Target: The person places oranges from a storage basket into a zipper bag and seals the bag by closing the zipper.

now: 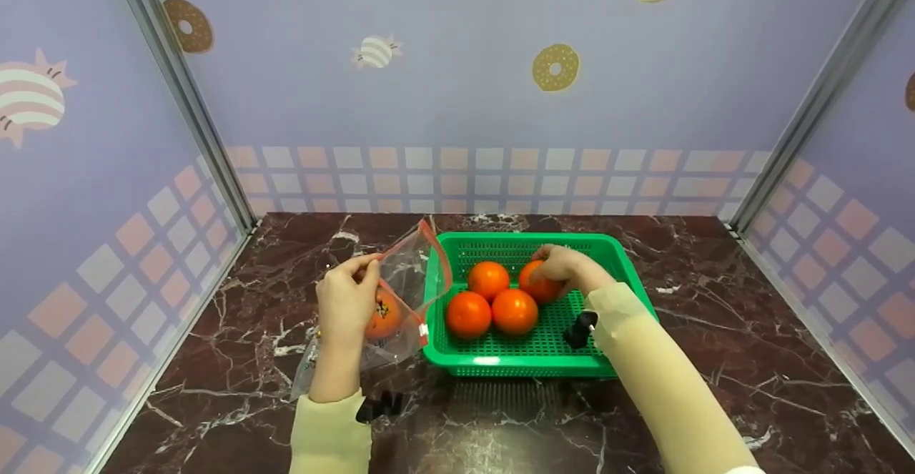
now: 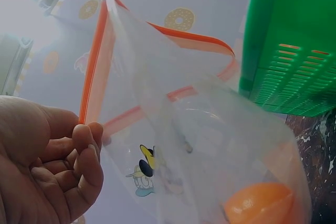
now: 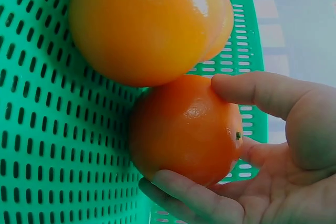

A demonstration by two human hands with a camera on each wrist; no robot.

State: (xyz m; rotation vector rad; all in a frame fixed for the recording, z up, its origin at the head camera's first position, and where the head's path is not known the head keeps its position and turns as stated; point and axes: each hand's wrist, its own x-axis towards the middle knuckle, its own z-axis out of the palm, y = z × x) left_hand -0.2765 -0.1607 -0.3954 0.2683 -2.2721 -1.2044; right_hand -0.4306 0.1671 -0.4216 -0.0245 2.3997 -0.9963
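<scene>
My left hand [image 1: 348,294] pinches the orange-red rim of a clear zip bag [image 2: 178,124] between thumb and fingers, and the bag's mouth gapes open toward the basket. Inside the bag lies one orange [image 2: 260,203], seen through the printed plastic. In the green basket [image 1: 529,369], my right hand [image 1: 565,268] grips an orange [image 3: 184,129], thumb on one side and fingers curled round the other. That orange sits against its neighbours at the back right of the group. Three more oranges are beside it, among them a front orange [image 1: 515,312] and a left orange [image 1: 468,314].
The basket stands on a dark red marbled table [image 1: 236,359], right beside the bag. A patterned purple wall [image 1: 457,102] rises behind, with side walls at left and right. Small black wrist mounts [image 1: 580,329] are on both sleeves.
</scene>
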